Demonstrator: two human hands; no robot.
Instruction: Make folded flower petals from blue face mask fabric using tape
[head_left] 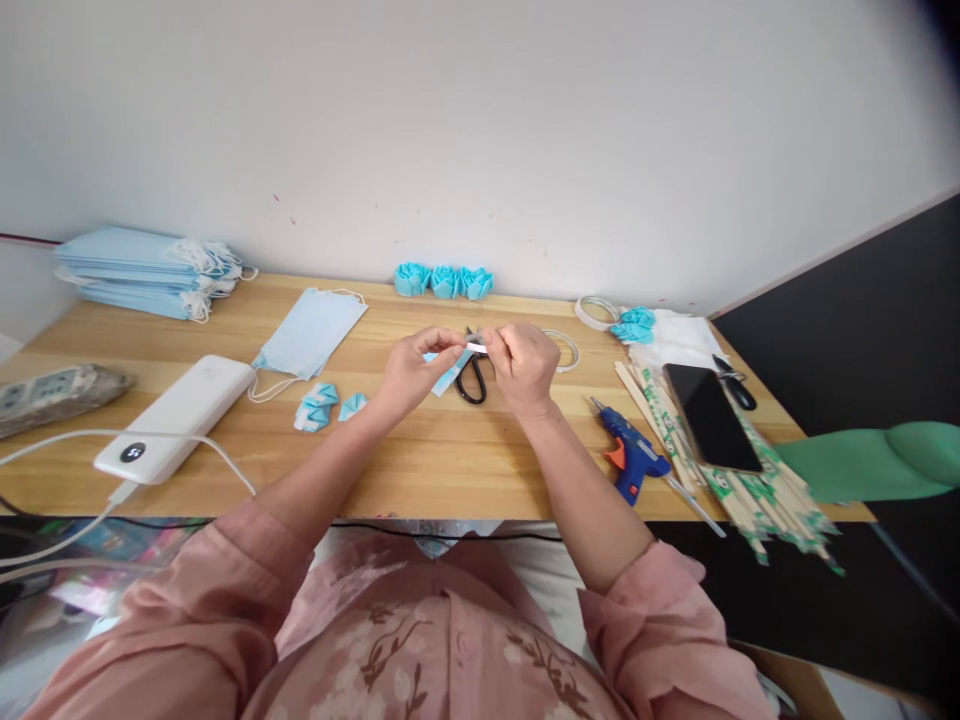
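Above the counter (435,465), near black-handled scissors (472,401), a short white strip (476,348) is held, its long axis running left to right, nearly level. Its left end is pinched in the grip of the left hand (421,365); its right end is clasped by the closed right hand (523,366).

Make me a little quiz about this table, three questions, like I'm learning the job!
1. True or false: the black phone lies on the wrapped sticks.

2. Choose one. What is between the left hand and the right hand, held in the fingers?
A. a glue gun
B. a small white strip
C. a power bank

3. Fill in the number: ___ blue flowers sit in a row at the back of the table.

Key: 1. True. 2. B. 3. Three.
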